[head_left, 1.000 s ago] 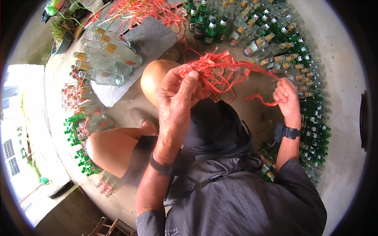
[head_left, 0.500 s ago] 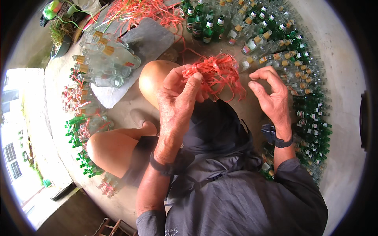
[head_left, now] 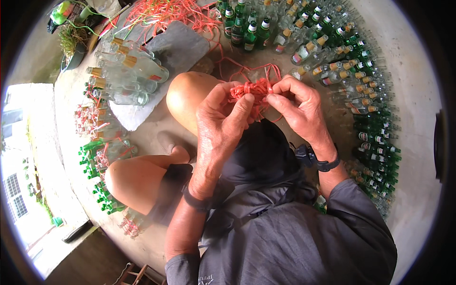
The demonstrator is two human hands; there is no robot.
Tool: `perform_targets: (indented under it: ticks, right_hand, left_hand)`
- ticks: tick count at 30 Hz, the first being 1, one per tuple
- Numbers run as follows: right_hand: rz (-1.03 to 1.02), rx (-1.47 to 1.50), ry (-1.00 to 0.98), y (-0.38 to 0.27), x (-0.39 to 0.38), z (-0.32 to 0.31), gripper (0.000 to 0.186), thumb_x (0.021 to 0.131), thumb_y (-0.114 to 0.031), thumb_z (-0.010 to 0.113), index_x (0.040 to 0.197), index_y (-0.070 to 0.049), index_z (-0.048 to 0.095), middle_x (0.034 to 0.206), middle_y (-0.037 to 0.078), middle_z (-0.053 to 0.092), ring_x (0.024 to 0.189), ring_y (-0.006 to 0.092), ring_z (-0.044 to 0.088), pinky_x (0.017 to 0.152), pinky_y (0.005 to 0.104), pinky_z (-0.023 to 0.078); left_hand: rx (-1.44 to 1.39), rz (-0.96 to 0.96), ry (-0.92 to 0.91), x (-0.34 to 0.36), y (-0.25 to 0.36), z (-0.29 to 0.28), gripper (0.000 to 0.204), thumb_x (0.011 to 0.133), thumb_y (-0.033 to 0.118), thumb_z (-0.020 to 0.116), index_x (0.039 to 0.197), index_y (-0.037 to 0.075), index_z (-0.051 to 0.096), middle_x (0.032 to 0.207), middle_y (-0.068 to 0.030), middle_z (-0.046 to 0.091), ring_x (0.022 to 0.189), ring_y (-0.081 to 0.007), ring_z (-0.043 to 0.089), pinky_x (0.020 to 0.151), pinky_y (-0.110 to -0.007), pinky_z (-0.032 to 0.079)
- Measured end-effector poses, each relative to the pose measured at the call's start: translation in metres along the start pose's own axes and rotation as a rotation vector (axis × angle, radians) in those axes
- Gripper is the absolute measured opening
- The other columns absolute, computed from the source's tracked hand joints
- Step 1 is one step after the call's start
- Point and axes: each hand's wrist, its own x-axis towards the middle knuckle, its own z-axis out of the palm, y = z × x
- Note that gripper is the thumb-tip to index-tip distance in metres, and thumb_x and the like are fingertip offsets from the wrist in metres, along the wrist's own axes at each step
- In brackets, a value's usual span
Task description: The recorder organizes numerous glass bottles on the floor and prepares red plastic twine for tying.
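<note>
Above my lap, my left hand (head_left: 221,114) is closed around a bundle of red plastic strapping (head_left: 247,90), its thumb pressing on the front of the bundle. My right hand (head_left: 300,102) meets the bundle's right side, thumb and forefinger pinched on a strand of the same red strapping. Loose red strands loop out above the bundle toward the floor, and a thin one hangs below my right fingertips. The inner side of the bundle is hidden by my left palm and fingers.
Many clear and green glass bottles (head_left: 327,71) stand along the right wall. Clear bottles (head_left: 126,71) stand on a grey slab (head_left: 183,47) at the left, with tied bottles (head_left: 102,152) below. A heap of red strapping (head_left: 164,16) lies at the back. A potted plant (head_left: 73,50) stands far left.
My right hand has moved left from beside the bundle and now pinches a strand at it. The loose ends have been gathered closer, and the bundle looks more compact.
</note>
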Motion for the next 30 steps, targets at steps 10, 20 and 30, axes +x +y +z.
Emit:
perform_targets:
  ticks: [10,20,30]
  right_hand:
    - [0.248,0.6,0.148,0.016,-0.005,-0.023,0.007,0.093,-0.009,0.064,0.096,-0.003,0.066,0.086,-0.001,0.063,0.079,0.0074,0.058,0.074,0.0248,0.048]
    - [0.223,0.742,0.199,0.023,-0.01,-0.056,0.011,0.097,-0.014,0.058,0.101,-0.004,0.061,0.081,0.002,0.058,0.084,0.0168,0.061,0.084,0.0346,0.049]
    - [0.291,0.695,0.16,0.02,-0.016,-0.071,0.019,0.098,-0.016,0.059,0.113,-0.004,0.061,0.074,-0.006,0.047,0.055,0.0015,0.036,0.06,0.0239,0.04]
  left_hand:
    - [-0.102,-0.029,0.053,0.003,-0.002,-0.005,0.024,0.097,0.018,0.065,0.111,-0.002,0.062,0.074,-0.0017,0.062,0.056,-0.0055,0.048,0.056,-0.022,0.047]
    - [-0.183,-0.011,0.102,0.001,-0.004,-0.008,0.025,0.098,0.018,0.063,0.113,-0.002,0.063,0.076,-0.0027,0.064,0.056,-0.0055,0.048,0.057,-0.024,0.049]
    - [-0.351,-0.038,0.144,-0.001,-0.001,-0.009,0.026,0.097,0.023,0.065,0.113,0.001,0.062,0.086,-0.0049,0.068,0.066,-0.008,0.057,0.059,-0.023,0.048]
